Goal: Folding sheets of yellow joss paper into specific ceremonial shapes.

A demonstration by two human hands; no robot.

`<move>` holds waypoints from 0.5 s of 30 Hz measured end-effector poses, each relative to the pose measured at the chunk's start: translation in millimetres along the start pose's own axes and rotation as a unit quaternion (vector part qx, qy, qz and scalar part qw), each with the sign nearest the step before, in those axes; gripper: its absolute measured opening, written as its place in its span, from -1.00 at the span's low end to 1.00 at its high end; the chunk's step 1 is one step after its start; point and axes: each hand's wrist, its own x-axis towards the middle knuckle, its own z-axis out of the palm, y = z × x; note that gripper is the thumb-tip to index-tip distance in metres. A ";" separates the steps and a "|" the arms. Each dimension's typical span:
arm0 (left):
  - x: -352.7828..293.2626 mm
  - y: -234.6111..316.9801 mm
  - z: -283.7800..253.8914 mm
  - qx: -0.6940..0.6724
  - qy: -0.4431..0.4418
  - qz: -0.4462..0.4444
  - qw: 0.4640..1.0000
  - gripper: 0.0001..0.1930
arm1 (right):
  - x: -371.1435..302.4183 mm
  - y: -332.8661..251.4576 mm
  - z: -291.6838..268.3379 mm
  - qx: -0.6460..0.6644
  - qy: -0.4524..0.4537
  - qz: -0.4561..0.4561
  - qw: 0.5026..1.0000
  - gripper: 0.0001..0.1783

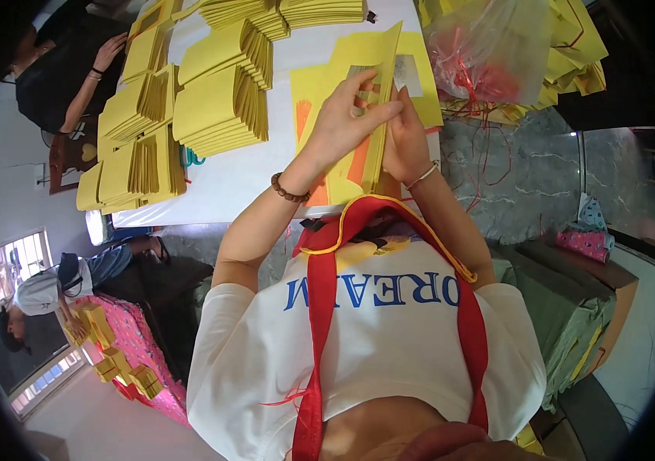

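Both of my hands are at a folded bundle of yellow paper (380,146), which stands on edge near the table's front edge. My left hand (347,115) grips it from the left, thumb stretched across toward the right hand and the other fingers curled at the paper. Against the bundle's right face lies my right hand (408,146), its fingers pointing up and partly hidden. Under and behind the bundle are flat yellow sheets (301,83) with orange and silvery patches. Left of them, folded yellow paper bundles (216,104) stand in rows.
A clear plastic bag (489,46) with red strings lies at the right, beside more yellow paper (577,46). A person's arm (82,100) rests at the table's far left. Farther off at lower left, another person (43,284) handles gold paper pieces (112,361) on a pink cloth.
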 end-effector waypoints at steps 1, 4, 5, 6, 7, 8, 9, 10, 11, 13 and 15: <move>0.3 -0.5 -0.9 -0.060 -0.006 -0.022 0.998 -0.35 | 3.9 1.7 -12.9 0.017 -0.015 0.024 0.999 -0.49; -0.1 -0.8 -1.4 -0.127 -0.014 -0.047 0.991 -0.36 | 6.4 4.0 -22.1 0.041 -0.027 0.051 0.997 -0.53; -0.5 -1.0 -1.5 -0.135 -0.016 -0.049 0.989 -0.39 | 6.5 3.9 -21.3 0.050 -0.025 0.054 0.997 -0.54; -0.8 -1.6 -1.7 -0.136 -0.016 -0.050 0.989 -0.39 | 5.9 2.8 -19.9 0.049 -0.025 0.054 0.997 -0.54; -0.9 -2.6 -2.2 -0.151 -0.020 -0.061 0.986 -0.40 | 5.0 1.3 -17.9 0.040 -0.027 0.060 0.997 -0.54; -0.8 -3.6 -2.4 -0.167 -0.024 -0.072 0.983 -0.42 | 4.4 0.6 -17.1 0.030 -0.030 0.066 0.997 -0.55; -0.8 -4.4 -1.7 -0.168 -0.024 -0.073 0.983 -0.42 | 4.8 1.8 -19.3 0.030 -0.029 0.066 0.997 -0.55; -0.4 -5.4 -0.7 -0.173 -0.020 -0.067 0.982 -0.42 | 6.5 3.9 -23.4 0.030 -0.027 0.058 0.998 -0.54; -0.3 -6.1 0.0 -0.179 -0.015 -0.060 0.982 -0.42 | 7.1 5.0 -25.6 0.029 -0.025 0.049 0.998 -0.54; -0.1 -6.6 -0.1 -0.174 -0.016 -0.056 0.983 -0.42 | 7.5 5.8 -23.9 0.036 -0.013 0.052 0.998 -0.54; 0.3 -8.1 0.1 -0.169 -0.017 -0.052 0.984 -0.42 | 8.0 6.0 -24.5 0.042 -0.003 0.055 0.998 -0.54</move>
